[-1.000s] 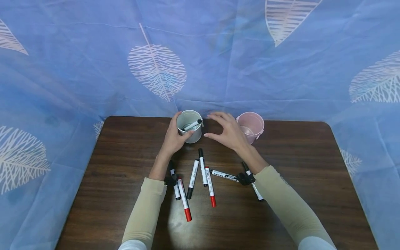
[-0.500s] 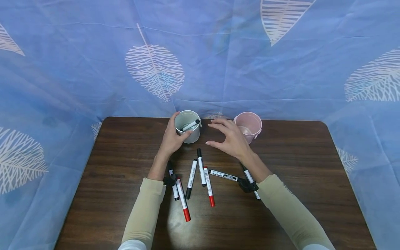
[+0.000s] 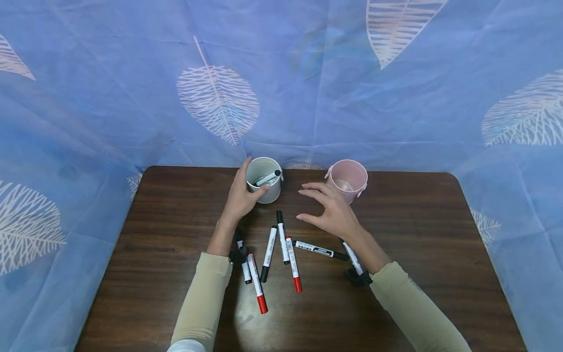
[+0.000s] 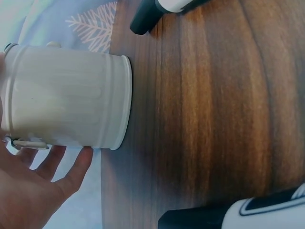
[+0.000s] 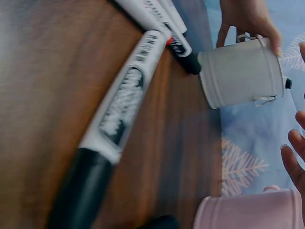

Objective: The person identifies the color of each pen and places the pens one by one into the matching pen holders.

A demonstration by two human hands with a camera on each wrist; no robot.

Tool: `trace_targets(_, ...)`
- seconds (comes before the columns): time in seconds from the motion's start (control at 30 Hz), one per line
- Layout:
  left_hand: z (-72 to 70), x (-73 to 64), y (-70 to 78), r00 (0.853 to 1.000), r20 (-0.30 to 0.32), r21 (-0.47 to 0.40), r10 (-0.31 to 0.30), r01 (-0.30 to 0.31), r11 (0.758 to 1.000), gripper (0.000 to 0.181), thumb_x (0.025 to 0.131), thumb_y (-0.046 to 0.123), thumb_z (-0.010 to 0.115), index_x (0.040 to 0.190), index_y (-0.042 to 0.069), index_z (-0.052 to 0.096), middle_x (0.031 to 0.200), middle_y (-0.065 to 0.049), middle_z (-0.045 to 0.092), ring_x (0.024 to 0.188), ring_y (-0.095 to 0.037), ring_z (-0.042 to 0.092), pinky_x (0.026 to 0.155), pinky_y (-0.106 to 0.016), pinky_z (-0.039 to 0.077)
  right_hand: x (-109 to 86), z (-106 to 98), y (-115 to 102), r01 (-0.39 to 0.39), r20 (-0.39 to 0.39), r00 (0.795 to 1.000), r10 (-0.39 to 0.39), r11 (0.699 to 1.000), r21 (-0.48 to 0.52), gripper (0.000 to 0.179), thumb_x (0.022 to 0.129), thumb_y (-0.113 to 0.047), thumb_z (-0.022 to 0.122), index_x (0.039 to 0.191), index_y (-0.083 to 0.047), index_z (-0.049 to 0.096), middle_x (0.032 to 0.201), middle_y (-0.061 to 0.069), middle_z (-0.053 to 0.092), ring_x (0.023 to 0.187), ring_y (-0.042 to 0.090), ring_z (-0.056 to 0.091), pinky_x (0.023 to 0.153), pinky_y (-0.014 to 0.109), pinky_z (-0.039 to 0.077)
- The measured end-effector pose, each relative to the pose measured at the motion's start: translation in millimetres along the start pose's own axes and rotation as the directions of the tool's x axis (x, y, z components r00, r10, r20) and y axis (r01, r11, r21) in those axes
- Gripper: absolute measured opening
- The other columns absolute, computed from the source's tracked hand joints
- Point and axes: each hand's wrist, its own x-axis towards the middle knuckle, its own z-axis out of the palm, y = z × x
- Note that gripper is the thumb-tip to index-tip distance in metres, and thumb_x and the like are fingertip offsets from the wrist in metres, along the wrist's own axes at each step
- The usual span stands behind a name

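White bucket [image 3: 273, 195] at desk's [image 3: 176, 220] far edge holds a black-capped marker [image 3: 267, 178], its wall gripped between left hand's [image 3: 241, 194] thumb and fingers; pink bucket [image 3: 352, 176] stands rightward along that edge, just beyond right hand [image 3: 332, 210], thumb and fingers apart; loose markers [image 3: 269, 249] lie nearer desk's centre.

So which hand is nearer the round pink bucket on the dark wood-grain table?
The right hand: it is beside the pink bucket, at its near left, holding nothing. The left hand is farther left, gripping a round whitish bucket.
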Motion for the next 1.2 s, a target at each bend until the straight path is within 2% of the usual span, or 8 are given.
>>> trace_targets(0.2,4.1,2.0,1.5,1.0,0.02,-0.017,0.002,-0.002,1.0,0.087,0.088,0.035,0.077,0.157,0.024,0.026,0.15,-0.014,0.038,0.131,-0.032,0.045,0.103,-0.056,0.037,-17.5,-1.1,3.3,-0.007,-0.022,1.0,0.007,1.0,-0.002,0.064,0.074,-0.035,0.089,0.129,-0.012,0.066,0.135,0.007,0.058,0.124,0.028,0.053,0.101,0.049,0.043)
trace_targets(0.43,5.9,2.8,-2.2,1.0,-0.002,-0.028,0.003,-0.003,1.0,0.086,0.087,0.034,0.078,0.156,0.024,0.028,0.148,-0.014,0.04,0.129,-0.032,0.046,0.102,-0.054,0.039,-30.0,-1.7,4.7,-0.039,-0.026,0.999,0.039,0.999,0.01,0.064,0.073,-0.034,0.089,0.129,-0.013,0.066,0.135,0.006,0.058,0.125,0.027,0.052,0.102,0.05,0.042)
trace_targets(0.83,3.4,4.1,-3.6,1.0,0.002,-0.031,0.003,-0.003,1.0,0.087,0.086,0.035,0.078,0.156,0.026,0.027,0.149,-0.013,0.039,0.129,-0.031,0.047,0.101,-0.053,0.04,-58.1,-2.3,6.9,-0.079,-0.064,0.995,0.08,0.997,0.018,0.064,0.07,-0.026,0.092,0.128,-0.011,0.067,0.135,0.007,0.058,0.124,0.029,0.05,0.101,0.053,0.04)
trace_targets(1.2,-1.2,2.7,-5.5,1.0,0.0,-0.041,0.0,0.0,0.999,0.086,0.087,0.033,0.077,0.156,0.025,0.027,0.148,-0.013,0.039,0.128,-0.033,0.048,0.099,-0.055,0.041,-80.0,3.3,11.2,-0.136,-0.033,0.99,0.137,0.991,0.014,0.065,0.073,-0.027,0.09,0.13,-0.011,0.066,0.138,0.005,0.057,0.124,0.027,0.048,0.1,0.053,0.04)
